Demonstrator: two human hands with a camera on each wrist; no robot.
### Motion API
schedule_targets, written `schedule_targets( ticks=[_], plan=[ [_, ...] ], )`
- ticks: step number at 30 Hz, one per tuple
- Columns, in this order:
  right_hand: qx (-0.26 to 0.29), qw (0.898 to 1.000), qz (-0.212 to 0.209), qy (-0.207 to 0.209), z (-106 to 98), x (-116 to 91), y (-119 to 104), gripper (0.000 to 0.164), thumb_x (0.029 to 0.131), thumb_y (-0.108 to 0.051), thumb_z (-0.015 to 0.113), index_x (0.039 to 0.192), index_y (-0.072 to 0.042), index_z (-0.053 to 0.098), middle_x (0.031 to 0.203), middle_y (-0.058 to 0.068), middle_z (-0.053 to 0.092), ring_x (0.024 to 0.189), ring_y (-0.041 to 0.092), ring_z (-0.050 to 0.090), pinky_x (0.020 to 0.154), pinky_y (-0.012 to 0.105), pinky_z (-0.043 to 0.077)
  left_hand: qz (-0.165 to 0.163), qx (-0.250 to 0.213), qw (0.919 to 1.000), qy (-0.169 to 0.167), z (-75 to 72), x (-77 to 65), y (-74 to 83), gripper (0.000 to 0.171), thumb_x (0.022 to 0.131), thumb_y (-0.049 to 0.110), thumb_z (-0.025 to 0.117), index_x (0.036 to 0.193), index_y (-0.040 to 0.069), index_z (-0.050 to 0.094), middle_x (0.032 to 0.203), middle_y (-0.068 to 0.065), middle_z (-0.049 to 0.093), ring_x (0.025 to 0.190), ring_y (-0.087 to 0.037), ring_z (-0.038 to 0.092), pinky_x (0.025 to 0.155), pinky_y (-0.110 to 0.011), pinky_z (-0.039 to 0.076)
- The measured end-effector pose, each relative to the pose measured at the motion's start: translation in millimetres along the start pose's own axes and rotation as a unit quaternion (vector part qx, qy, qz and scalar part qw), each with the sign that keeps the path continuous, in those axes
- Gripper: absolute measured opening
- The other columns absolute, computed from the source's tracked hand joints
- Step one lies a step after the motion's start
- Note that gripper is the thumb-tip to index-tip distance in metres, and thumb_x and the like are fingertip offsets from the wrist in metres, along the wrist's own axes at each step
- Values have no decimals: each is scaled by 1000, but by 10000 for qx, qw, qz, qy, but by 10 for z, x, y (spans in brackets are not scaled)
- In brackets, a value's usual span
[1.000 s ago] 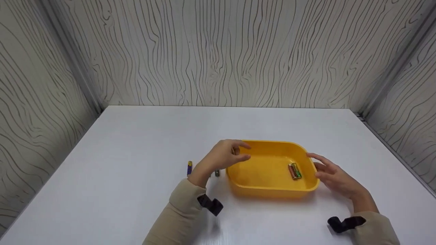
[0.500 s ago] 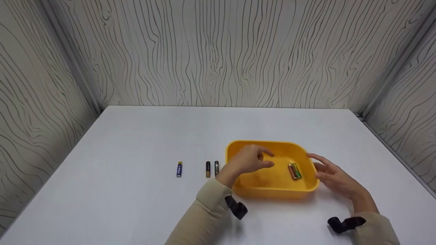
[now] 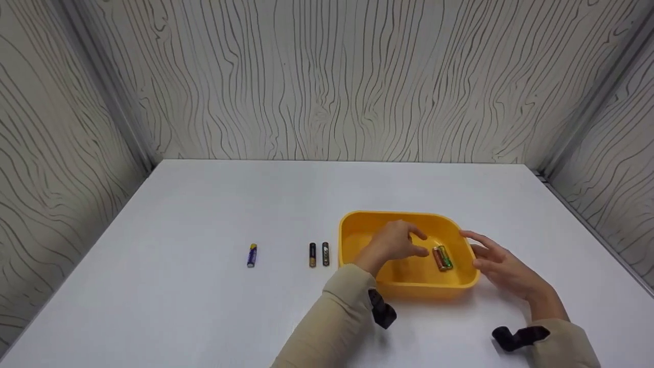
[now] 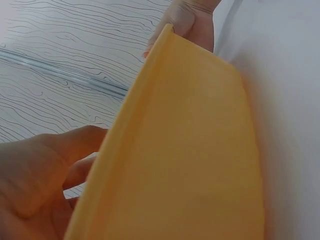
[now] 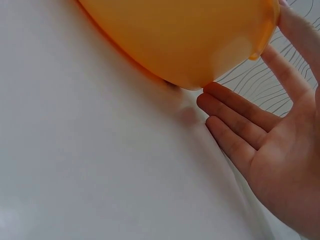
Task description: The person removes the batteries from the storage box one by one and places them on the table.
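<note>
My left hand (image 3: pixel 396 241) hovers inside the yellow plastic bin (image 3: pixel 357 220), thumb and forefinger apart, with nothing between them. Just beyond its fingertips a red battery (image 3: pixel 439 259) and a green battery (image 3: pixel 446 257) lie side by side on the bin's floor. My right hand (image 3: pixel 506 266) rests against the bin's right end, its fingertips at the rim. In the right wrist view, its lower fingers extend nearly straight toward the bin's underside. The left wrist view shows the bin's outer wall (image 4: pixel 185 140) covering part of the left hand.
Two dark batteries, one black and copper (image 3: pixel 312 254) and one black and grey (image 3: pixel 326 254), lie left of the bin on the white table (image 3: pixel 179 286). A blue and yellow battery (image 3: pixel 252 255) lies farther left. Patterned panels (image 3: pixel 327 82) enclose the back and sides.
My left hand has moved right, from the bin's left edge toward the batteries inside. The blue and yellow battery has rolled left across the table. My right hand and the bin have stayed put.
</note>
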State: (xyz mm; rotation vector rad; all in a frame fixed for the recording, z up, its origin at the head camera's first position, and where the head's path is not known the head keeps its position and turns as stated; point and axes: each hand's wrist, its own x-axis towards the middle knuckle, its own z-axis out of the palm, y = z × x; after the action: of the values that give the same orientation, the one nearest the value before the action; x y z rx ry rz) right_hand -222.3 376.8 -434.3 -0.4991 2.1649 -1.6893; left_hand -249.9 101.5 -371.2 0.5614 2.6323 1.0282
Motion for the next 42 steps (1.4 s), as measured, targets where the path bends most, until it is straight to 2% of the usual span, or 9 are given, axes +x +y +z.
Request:
schedule_targets(
  ticks=[4, 6, 9, 14, 19, 25, 30, 37, 42],
  plan=[
    [41, 10000, 4, -44, -4, -2, -4, 61, 101, -10, 44, 154, -18, 16, 135, -25, 50, 121, -8, 51, 99, 8, 40, -260, 262, 9993, 101, 85, 89, 71, 34, 79, 32, 79, 111, 23, 73, 125, 9, 67, 110, -9, 61, 92, -22, 48],
    [30, 10000, 41, -23, -3, -5, -7, 61, 101, -11, 45, 154, -18, 16, 135, -25, 50, 121, -7, 51, 99, 8, 40, -415, 335, 9985, 133, 131, 129, 108, 34, 78, 33, 80, 110, 24, 73, 123, 11, 67, 112, -9, 60, 93, -23, 47],
    [-20, 9999, 116, 48, 4, -7, -12, 62, 101, -13, 46, 154, -19, 16, 135, -25, 49, 121, -8, 51, 98, 7, 40, -672, 239, 9973, 144, 185, 168, 167, 35, 75, 31, 82, 108, 23, 74, 118, 10, 69, 102, -8, 59, 92, -23, 46],
    [-155, 9995, 215, 150, 15, -7, -24, 62, 101, -15, 47, 154, -20, 16, 133, -28, 48, 120, -11, 50, 97, 6, 39, -1014, 26, 9948, 122, 239, 201, 250, 38, 72, 26, 85, 108, 21, 74, 108, 9, 71, 85, -9, 50, 88, -24, 42],
    [-195, 9993, 273, 185, 13, -9, -36, 62, 101, -16, 47, 155, -21, 16, 133, -30, 47, 121, -12, 49, 97, 7, 39, -1225, 377, 9917, 105, 308, 234, 296, 41, 70, 32, 86, 108, 23, 74, 105, 11, 71, 83, -9, 50, 82, -24, 39],
    [-207, 9991, 291, 230, 7, -18, -35, 62, 101, -16, 47, 154, -23, 17, 133, -31, 46, 121, -13, 49, 97, 6, 39, -1376, 580, 9887, 94, 407, 268, 335, 39, 68, 33, 87, 102, 20, 73, 95, 9, 70, 80, -11, 50, 81, -24, 41],
    [-204, 9993, 237, 200, 9, -4, -29, 61, 101, -15, 47, 154, -22, 18, 133, -28, 48, 121, -11, 49, 97, 7, 39, -1452, 1179, 9820, 268, 463, 282, 348, 37, 63, 34, 90, 91, 18, 72, 85, 8, 67, 73, -11, 52, 72, -25, 43],
    [-230, 9994, 165, 192, -2, 4, -15, 61, 100, -12, 47, 154, -18, 18, 134, -25, 49, 122, -8, 50, 97, 8, 39, -1396, 1764, 9734, 434, 505, 287, 361, 43, 60, 36, 91, 95, 20, 72, 90, 8, 71, 74, -10, 60, 68, -27, 46],
    [-255, 9992, 212, 205, -4, -3, -4, 62, 100, -14, 48, 154, -20, 18, 134, -27, 48, 121, -9, 50, 98, 8, 40, -1509, 1701, 9734, 291, 517, 312, 368, 41, 63, 33, 90, 97, 20, 71, 88, 8, 68, 75, -11, 55, 71, -26, 44]
  ],
)
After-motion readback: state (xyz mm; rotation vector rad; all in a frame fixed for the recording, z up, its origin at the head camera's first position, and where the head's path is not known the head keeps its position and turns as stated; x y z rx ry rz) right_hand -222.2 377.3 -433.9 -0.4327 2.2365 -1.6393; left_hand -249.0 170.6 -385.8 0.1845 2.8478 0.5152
